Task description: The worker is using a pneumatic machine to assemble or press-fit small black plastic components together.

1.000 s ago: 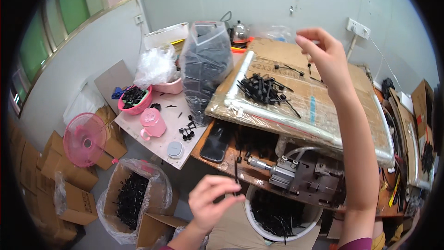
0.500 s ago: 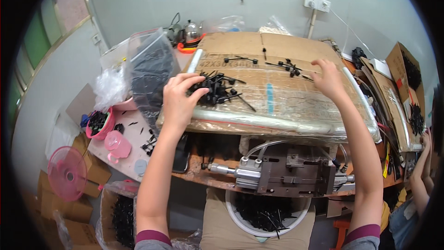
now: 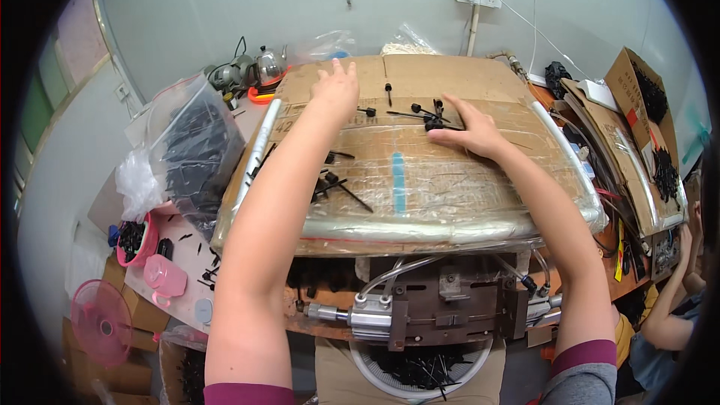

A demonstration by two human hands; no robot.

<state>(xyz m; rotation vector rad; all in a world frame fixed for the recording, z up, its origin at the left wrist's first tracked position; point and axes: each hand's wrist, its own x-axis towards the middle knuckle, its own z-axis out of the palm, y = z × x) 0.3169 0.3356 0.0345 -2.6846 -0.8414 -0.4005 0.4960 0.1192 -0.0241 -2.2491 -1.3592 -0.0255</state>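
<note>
A tape-wrapped cardboard sheet [image 3: 487,187] lies before me as a work surface, with thin black knobbed rods scattered over it. My left hand [image 3: 335,91] reaches across to the far left part, fingers spread, just beyond a few rods [image 3: 366,112] partly covered by it. Under my left forearm lies a larger pile of rods [image 3: 330,184], mostly hidden. My right hand [image 3: 474,133] is curved with thumb and fingers apart beside a small cluster of rods [image 3: 432,118], its fingertips at the cluster's edge. One lone rod [image 3: 388,93] points away between the hands.
Below the cardboard is a metal fixture with cylinders [image 3: 450,307]. A white basket of rods [image 3: 487,356] sits at my lap. Left are a bag of black parts [image 3: 199,142], a pink cup [image 3: 165,276] and a kettle [image 3: 270,65]. Another person's arm [image 3: 671,292] is at right.
My left hand has left the pile at the left and stretched to the far side. My right hand has moved left to the small cluster. The whole view has shifted.
</note>
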